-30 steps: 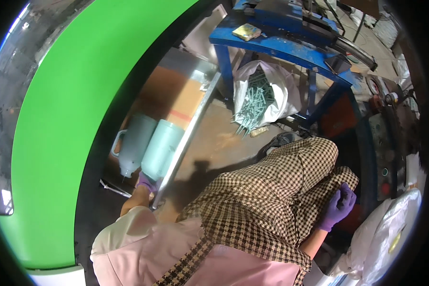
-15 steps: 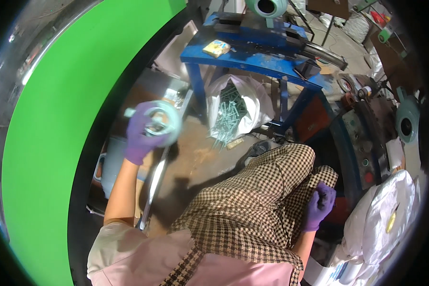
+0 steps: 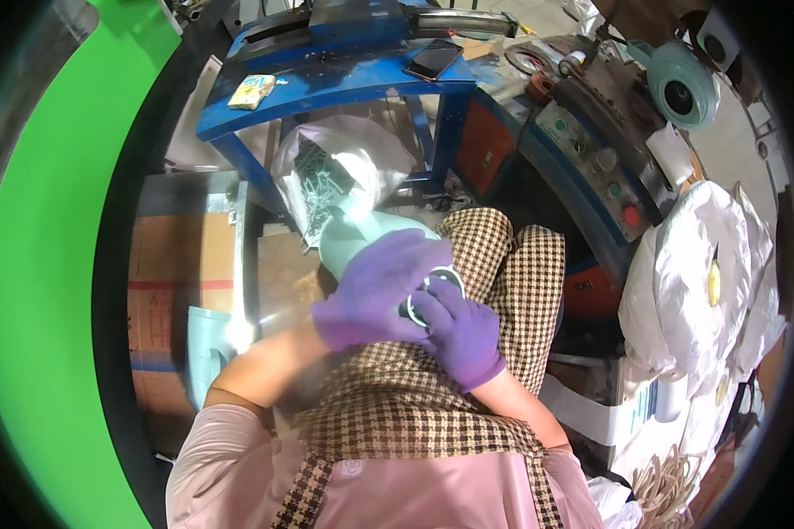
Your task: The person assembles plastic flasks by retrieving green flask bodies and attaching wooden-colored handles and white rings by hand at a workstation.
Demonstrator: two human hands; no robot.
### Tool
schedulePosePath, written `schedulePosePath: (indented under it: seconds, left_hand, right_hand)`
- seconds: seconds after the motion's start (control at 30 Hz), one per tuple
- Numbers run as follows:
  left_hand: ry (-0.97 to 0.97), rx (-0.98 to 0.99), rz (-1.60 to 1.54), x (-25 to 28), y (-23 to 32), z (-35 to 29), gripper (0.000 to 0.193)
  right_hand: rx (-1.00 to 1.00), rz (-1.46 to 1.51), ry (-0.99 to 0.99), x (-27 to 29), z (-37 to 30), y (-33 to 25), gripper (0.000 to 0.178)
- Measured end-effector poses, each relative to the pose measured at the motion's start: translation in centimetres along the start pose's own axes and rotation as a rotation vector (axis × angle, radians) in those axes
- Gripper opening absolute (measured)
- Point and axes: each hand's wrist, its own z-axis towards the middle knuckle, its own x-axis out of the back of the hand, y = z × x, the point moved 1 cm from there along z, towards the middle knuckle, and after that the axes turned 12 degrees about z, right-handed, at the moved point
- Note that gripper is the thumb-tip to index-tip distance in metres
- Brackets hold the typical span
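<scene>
Over my lap I hold a pale green rounded casing (image 3: 340, 242), blurred by motion, with a round dark-lined opening toward me. My left hand (image 3: 375, 286), in a purple glove, is closed around its body. My right hand (image 3: 463, 339), also gloved in purple, is closed at the opening, its bent fingers over the rim; whether it pinches anything small is hidden. Just beyond the casing, a white bag (image 3: 384, 145) holds many thin pale green pieces (image 3: 322, 185). To the left, another pale green part (image 3: 205, 353) lies beside a cardboard box (image 3: 181, 251).
A blue metal table (image 3: 353, 75) ahead carries a yellow-white packet (image 3: 251, 91) and a phone (image 3: 434, 60). To the right stand a machine's button panel (image 3: 573, 141), another pale green casing (image 3: 679, 93) and a white plastic bag (image 3: 675, 273). A bright green panel (image 3: 53, 264) curves along the left.
My left hand has come from the far left to my lap with the pale green casing. My right hand has risen from my knee and joined it. The view has turned right.
</scene>
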Motion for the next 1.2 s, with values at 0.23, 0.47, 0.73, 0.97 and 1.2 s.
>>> schedulePosePath:
  seconds: [0.23, 0.47, 0.73, 0.97, 1.2]
  left_hand:
    - [-0.005, -0.201, 0.188, -3.2, -0.1, -1.6, 0.089]
    - [0.228, 0.317, 0.021, 0.9, -11.0, 0.2, 0.084]
    - [0.711, 0.257, -0.074, 3.8, -14.2, -2.9, 0.120]
    - [0.675, 0.065, 0.078, 4.1, -8.7, -4.2, 0.125]
    - [0.336, 0.188, -0.160, 0.7, -3.6, -6.1, 0.134]
  right_hand:
    - [-0.148, 0.058, -0.171, -1.5, -2.1, 1.5, 0.040]
    - [0.117, 0.248, 0.062, 7.8, -3.4, 2.9, 0.060]
    - [-0.344, -0.713, 0.568, 33.0, -13.5, 11.6, 0.023]
    - [-0.905, -0.795, 0.110, 41.1, -17.1, 24.9, 0.027]
    - [-0.572, -0.483, 0.613, 40.3, -15.5, 20.5, 0.023]
